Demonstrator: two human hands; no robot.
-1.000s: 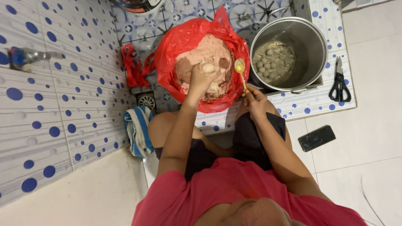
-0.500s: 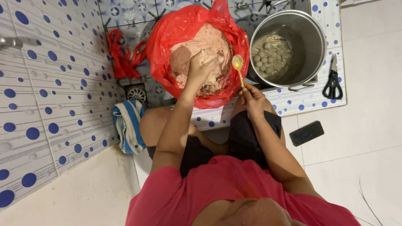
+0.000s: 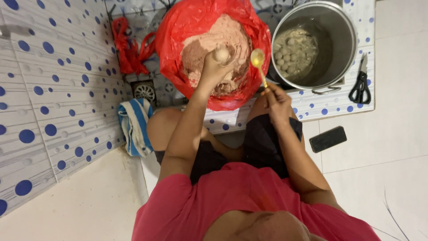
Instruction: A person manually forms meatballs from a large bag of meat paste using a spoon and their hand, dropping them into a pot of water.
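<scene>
Left hand: the left hand is closed around a fistful of pinkish paste, and a small rounded ball bulges out of the top of the fist, above the red-lined basin.
Right hand: the right hand pinches the handle of a yellow spoon, whose bowl points up and sits just right of the ball, between the basin and the pot.
Paste: the mound of pink-brown paste fills a red plastic bag spread open as a liner; the fist hangs over its middle.
Pot: a steel pot stands just right of the basin, holding cloudy liquid with pale balls floating in it.
Step in hand: by the look of it, a ball is being squeezed out and is ready to be scooped off.
Next move calls for: likely the spoon edge slid under the ball to cut it clean, then a short carry right to the pot without dripping.
Around the basin: black scissors lie right of the pot; a dark phone lies on the floor below them; a blue-striped cloth sits lower left, near a floor drain.
Hard to make out: the basin under the bag is hidden, its top is cut off by the frame, and the pot's depth cannot be judged.
</scene>
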